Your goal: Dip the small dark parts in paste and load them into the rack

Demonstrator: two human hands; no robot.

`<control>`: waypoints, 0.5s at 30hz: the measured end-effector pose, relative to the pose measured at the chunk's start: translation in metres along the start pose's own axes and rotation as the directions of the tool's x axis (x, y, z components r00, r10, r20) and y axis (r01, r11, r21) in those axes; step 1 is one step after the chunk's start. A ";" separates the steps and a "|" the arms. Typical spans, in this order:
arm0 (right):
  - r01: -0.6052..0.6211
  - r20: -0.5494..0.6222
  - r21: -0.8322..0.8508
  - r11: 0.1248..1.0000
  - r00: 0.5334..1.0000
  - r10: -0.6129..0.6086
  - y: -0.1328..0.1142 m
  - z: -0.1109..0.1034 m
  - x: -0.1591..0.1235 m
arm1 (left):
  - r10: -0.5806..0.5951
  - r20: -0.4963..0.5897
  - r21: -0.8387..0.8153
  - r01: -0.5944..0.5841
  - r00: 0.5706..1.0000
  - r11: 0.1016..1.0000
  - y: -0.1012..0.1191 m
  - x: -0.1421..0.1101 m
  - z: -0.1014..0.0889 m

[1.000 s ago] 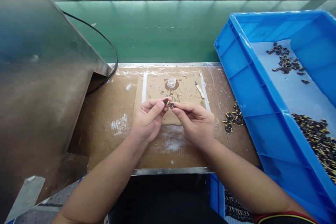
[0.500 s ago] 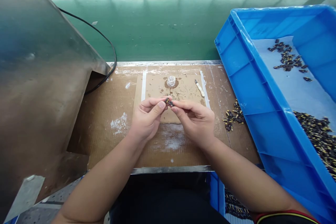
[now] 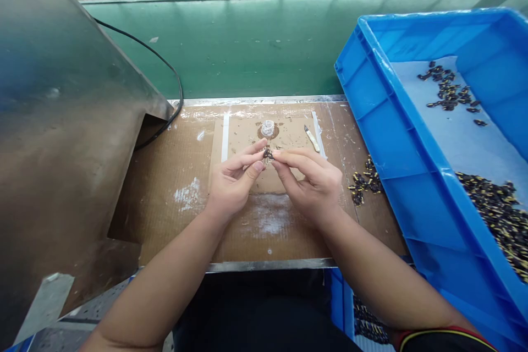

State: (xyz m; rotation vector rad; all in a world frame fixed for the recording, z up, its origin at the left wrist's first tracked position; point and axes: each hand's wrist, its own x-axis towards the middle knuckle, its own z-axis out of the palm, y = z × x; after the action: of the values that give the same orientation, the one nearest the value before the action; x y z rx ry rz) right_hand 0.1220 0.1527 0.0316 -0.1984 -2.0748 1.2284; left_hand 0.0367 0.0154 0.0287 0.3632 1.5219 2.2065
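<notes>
Evidently, work on one small dark piece (image 3: 268, 154) was underway: it sat above the cardboard sheet (image 3: 239, 133), between the fingertips of both hands. The left hand (image 3: 229, 182) had its grip closed lightly on one side of it, and the right hand (image 3: 317, 184) had thumb and forefinger pinched on the other. The fingers hid too much to tell whether that piece was complete.

Beside the blue crate (image 3: 394, 140), a loose pile (image 3: 358, 181) of black-and-yellow pieces lay on the worktop (image 3: 160, 217). Inside it, a small cluster (image 3: 449, 93) rested on a pale liner (image 3: 478, 143), apart from a much larger heap (image 3: 499, 214) nearer the person. The split suggested work well short of its end, though which group was done and which remained could not be told.

The worktop was brown and ribbed, with whitish scuffs. Its sheet, edged by tape strips (image 3: 225, 137), was speckled with dark marks and carried a small clear container (image 3: 268, 128) in a stained ring, and a pale-handled knife (image 3: 312, 139). A metal housing (image 3: 74, 121) stood to the left, with a black cable (image 3: 175, 74) curving beside it. A green surface (image 3: 247, 44) ran beyond, and more pieces showed in a lower blue crate (image 3: 342, 302).
</notes>
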 end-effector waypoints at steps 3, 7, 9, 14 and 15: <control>0.028 -0.048 -0.021 0.999 0.998 -0.029 0.004 0.001 -0.001 | 0.038 0.028 0.085 -0.041 0.999 0.996 0.005 0.000 0.002; 0.041 -0.043 0.047 0.998 0.998 -0.039 0.013 0.001 -0.004 | 0.081 0.121 0.173 -0.101 0.989 0.980 0.005 -0.001 -0.003; 0.062 -0.028 0.083 0.995 0.998 -0.059 0.015 0.001 -0.004 | 0.108 0.160 0.202 -0.139 0.981 0.969 0.003 -0.002 -0.006; 0.075 -0.050 0.131 0.989 0.996 -0.069 0.000 -0.006 -0.001 | 0.166 0.184 0.239 -0.208 0.969 0.949 0.002 -0.004 -0.008; 0.064 -0.064 0.149 0.987 0.996 -0.055 -0.007 -0.009 -0.004 | 0.160 0.167 0.244 -0.198 0.973 0.949 0.002 -0.005 -0.008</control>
State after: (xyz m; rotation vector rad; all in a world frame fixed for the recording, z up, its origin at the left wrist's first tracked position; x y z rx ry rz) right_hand 0.1325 0.1536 0.0377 -0.1011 -1.9138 1.3200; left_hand 0.0370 0.0065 0.0275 0.7564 1.7602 2.0601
